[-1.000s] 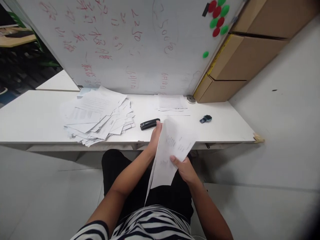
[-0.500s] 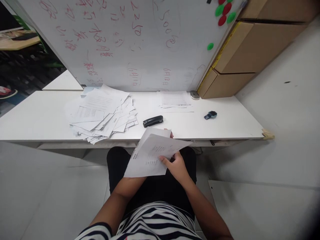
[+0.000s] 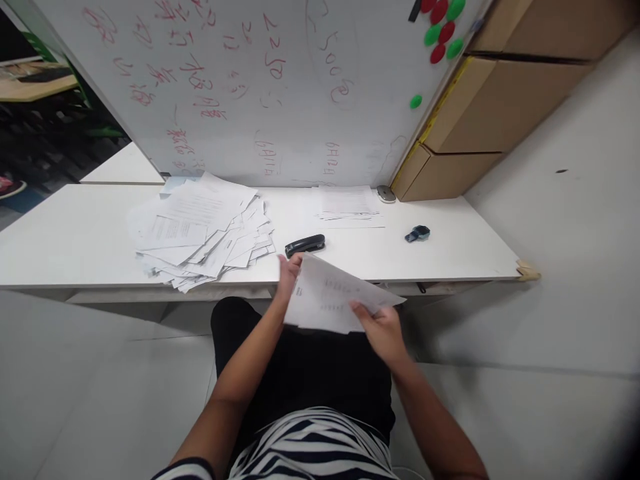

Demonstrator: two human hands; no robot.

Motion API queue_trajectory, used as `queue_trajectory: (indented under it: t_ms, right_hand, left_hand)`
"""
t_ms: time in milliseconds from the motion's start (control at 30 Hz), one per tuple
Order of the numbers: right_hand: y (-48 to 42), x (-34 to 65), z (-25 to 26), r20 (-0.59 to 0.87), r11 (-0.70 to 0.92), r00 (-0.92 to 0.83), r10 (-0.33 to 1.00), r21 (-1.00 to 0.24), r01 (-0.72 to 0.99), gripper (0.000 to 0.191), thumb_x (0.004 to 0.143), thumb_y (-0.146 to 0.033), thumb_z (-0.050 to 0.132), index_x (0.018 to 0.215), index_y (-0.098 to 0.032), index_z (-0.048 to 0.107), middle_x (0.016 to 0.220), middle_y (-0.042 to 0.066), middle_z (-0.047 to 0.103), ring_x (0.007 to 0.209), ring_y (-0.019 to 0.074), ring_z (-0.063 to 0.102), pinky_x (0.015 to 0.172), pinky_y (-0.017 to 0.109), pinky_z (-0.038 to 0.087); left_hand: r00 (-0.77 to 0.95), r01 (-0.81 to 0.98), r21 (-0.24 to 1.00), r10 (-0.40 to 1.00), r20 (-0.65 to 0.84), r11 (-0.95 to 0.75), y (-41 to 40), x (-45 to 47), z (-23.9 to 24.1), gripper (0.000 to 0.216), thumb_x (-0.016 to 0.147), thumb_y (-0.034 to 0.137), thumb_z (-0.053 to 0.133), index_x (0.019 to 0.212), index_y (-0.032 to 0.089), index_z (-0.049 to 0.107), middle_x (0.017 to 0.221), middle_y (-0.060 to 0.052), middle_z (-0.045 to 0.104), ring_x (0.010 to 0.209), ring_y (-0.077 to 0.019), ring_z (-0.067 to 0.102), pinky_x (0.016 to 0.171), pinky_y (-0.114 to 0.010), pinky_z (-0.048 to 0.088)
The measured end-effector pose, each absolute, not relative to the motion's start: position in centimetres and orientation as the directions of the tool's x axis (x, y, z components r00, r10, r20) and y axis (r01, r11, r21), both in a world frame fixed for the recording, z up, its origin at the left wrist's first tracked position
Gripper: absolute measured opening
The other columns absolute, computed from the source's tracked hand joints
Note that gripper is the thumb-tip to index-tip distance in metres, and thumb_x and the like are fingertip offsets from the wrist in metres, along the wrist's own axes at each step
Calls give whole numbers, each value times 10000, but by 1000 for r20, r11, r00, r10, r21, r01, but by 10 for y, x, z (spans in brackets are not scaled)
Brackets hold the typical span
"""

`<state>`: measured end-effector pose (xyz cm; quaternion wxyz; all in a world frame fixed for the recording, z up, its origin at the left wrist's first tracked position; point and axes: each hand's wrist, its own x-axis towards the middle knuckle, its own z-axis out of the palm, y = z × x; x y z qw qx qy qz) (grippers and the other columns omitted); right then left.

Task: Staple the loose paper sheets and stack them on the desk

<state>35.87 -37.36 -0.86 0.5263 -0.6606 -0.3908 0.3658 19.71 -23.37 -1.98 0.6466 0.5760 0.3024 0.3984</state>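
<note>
Printed sheets of paper [image 3: 327, 293] are held over my lap, just off the front edge of the white table. My right hand [image 3: 383, 327] grips them at the right, thumb on top and the other fingers underneath. At their upper left corner is my left hand [image 3: 289, 272], its thumb raised apart from the fingers. Those fingertips meet the paper's edge and are partly hidden. Just beyond this hand, a black stapler [image 3: 305, 245] lies on the table. How many sheets I hold is unclear.
A messy paper pile [image 3: 200, 227] covers the table's left part. Near the whiteboard [image 3: 300, 133] lie a neater paper stack [image 3: 347, 200] and a round silver object [image 3: 386, 194]. A dark watch [image 3: 417, 233] rests to the right. Cardboard boxes [image 3: 450, 175] stand at the back right.
My left hand has come out from beneath the sheets to their left corner. The sheets have swung round and shifted right with my right hand.
</note>
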Motion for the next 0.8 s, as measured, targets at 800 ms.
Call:
queue_trajectory:
  t_ms: [800]
  right_hand:
    - [-241,397,7,335,192,308,890,-890,413,707,737,-402,724,1349,-212,426,1294,130,563,1184,262,524,953,428,431]
  left_hand:
    - [239,243,944,957,164,-223,-209,139,-22,345,793,506,634,794,165,684,770,-17,678,753,-195,619,685,-293,483]
